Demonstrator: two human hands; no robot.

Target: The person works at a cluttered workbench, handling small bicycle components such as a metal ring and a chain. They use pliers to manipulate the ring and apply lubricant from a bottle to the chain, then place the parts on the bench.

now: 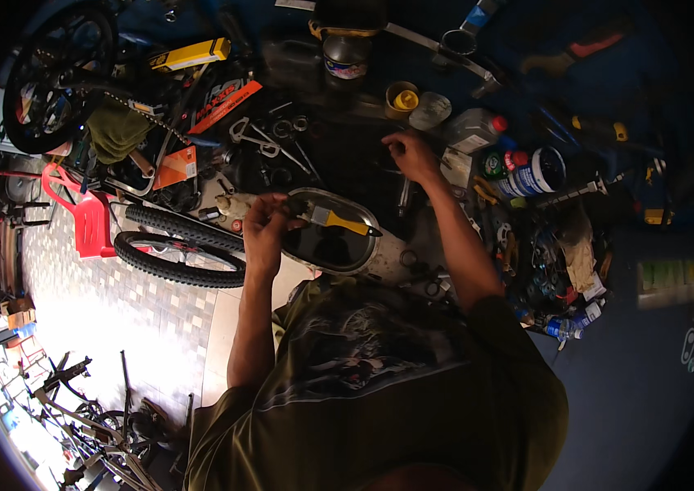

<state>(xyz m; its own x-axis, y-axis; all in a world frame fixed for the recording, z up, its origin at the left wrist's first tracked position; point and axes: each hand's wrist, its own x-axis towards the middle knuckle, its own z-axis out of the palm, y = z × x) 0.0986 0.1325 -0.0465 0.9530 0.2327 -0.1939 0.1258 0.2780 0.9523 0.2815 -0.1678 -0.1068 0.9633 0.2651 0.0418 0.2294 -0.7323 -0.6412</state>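
My left hand (265, 229) is at the left end of an oval metal tray (332, 268). Its fingertips are pinched together, and whatever they hold is too dark to make out. A paintbrush (348, 223) with a yellow handle lies across the tray, its bristle end close to those fingers. Dark liquid appears to cover the tray's bottom. Farther up and to the right, my right hand (412, 155) reaches over the dark bench with curled fingers; anything inside them is hidden. Left of it, wrenches (285, 155) and metal rings (283, 128) lie on the bench.
A grey bottle with a red cap (476, 131), a white-and-blue tub (535, 173) and heaped tools crowd the right. Bicycle tyres (179, 258) and a red plastic chair (89, 217) are at left. A tin (400, 100) with a yellow piece inside stands at the back.
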